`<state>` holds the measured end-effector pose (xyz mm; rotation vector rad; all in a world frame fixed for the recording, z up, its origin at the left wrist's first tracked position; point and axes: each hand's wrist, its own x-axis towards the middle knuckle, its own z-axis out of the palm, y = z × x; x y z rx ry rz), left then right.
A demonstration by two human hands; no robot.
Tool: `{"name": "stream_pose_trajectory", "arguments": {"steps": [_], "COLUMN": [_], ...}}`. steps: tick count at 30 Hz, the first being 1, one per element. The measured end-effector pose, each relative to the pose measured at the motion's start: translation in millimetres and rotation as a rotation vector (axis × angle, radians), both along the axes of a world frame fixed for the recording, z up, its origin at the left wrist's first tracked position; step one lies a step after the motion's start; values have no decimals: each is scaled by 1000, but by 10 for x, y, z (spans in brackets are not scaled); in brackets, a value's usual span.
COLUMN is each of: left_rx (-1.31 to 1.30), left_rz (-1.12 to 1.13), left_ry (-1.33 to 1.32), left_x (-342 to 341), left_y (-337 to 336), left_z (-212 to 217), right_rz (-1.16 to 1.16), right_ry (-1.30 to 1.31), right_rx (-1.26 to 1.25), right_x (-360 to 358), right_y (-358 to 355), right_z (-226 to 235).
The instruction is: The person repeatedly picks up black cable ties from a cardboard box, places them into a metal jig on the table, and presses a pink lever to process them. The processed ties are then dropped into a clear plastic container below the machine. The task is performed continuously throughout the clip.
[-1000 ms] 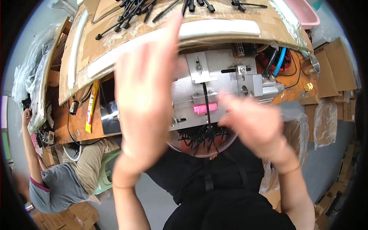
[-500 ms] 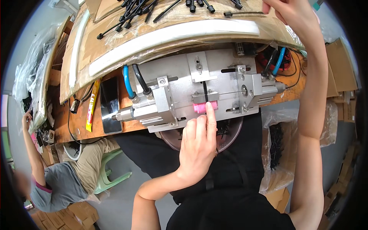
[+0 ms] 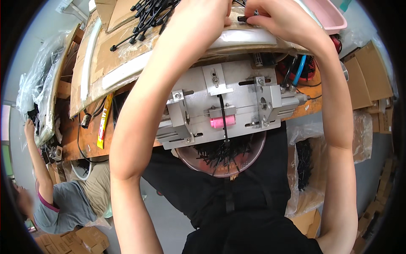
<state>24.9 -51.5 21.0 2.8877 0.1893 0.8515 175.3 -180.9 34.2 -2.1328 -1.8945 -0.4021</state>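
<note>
Above the bench's front edge, my right hand (image 3: 281,19) has its thumb and fingers pinched on a black rod-like part (image 3: 242,18) with a thick end. Close by on the left is my left hand (image 3: 207,19), its fingers curled; the back of the hand and the picture's top edge hide whatever they hold. Below both hands lies a metal clamping fixture (image 3: 245,93) with a block unit on each side. A thin black rod (image 3: 223,112) lies lengthwise in its middle, across a pink roll-like piece (image 3: 215,122), and reaches over the front edge.
A bowl (image 3: 249,156) of black pieces sits by my lap under the fixture. Black rods (image 3: 146,21) pile on the cardboard-covered shelf (image 3: 120,44). A pink tray (image 3: 325,15) stands at far right. At left, a co-worker (image 3: 67,199) reaches toward plastic bags (image 3: 42,72).
My left hand has left the pink piece and moved up beside my right hand. My right hand has shifted left. The rod in the fixture now extends past its front edge.
</note>
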Motion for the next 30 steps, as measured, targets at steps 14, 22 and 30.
{"name": "stream_pose_trajectory", "arguments": {"steps": [14,22,30], "left_rx": [-136,-176,-310], "left_rz": [226,159,253], "left_ry": [121,224,-25], "left_x": [-1350,-1240,-1280], "left_y": [-1542,-1513,-1173], "left_z": [-1166,-1217,-719], "right_rz": [16,91,144], "right_ry": [905,842,583], "right_rx": [467,638,335], "right_x": [15,-636,-1518], "right_y": [-1093,-1130,-1194], "right_z": [-110,-299,-1306]}}
